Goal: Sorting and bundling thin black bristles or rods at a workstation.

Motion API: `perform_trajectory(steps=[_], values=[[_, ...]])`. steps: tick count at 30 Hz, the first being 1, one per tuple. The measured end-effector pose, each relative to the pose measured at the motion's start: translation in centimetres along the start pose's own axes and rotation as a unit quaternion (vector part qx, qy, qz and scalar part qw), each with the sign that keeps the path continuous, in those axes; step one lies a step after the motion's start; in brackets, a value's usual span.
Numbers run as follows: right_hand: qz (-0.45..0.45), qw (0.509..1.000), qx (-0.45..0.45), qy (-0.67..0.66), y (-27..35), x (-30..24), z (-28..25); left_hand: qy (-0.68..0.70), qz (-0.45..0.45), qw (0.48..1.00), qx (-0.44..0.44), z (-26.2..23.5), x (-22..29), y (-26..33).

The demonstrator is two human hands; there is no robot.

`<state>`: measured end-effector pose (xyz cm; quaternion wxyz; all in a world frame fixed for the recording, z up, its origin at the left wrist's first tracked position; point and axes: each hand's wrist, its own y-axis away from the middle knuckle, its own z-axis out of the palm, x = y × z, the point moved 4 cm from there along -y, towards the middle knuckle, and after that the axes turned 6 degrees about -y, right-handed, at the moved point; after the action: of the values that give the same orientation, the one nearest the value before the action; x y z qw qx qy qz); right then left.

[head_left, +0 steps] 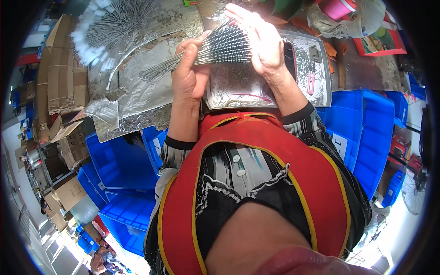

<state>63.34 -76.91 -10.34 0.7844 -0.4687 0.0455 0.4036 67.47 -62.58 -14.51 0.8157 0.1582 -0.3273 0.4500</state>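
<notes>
A fanned bundle of thin wire brushes (224, 46) lies above the worktable, its dark bristled ends spread to the right and its bare wire stems gathered to the left. My left hand (190, 75) is closed round the stems, thumb on the near side. Against the bristled ends rests my right hand (266, 48), its fingers stretched out and palm facing the bundle. Below the brushes is a shallow tray (326, 87) scattered with small metal pieces. In it lie a pink-handled cutter (311, 82) and a small grey metal block (315, 54).
Many wires with white tufted ends (98, 36) lie at the far left of the worktable (146, 98). A pink container (337, 8) and a red box (380, 43) stand far right. Blue bins (121, 160) (371, 137) flank me, with cardboard (59, 68) at left.
</notes>
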Motion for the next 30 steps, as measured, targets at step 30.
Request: perform_trajectory(steps=[30], values=[[0.09, 0.772, 0.309, 0.549, -0.7, -18.7, -5.9, -0.03, -0.101, 0.994, -0.021, -1.7, 1.1, -9.4]])
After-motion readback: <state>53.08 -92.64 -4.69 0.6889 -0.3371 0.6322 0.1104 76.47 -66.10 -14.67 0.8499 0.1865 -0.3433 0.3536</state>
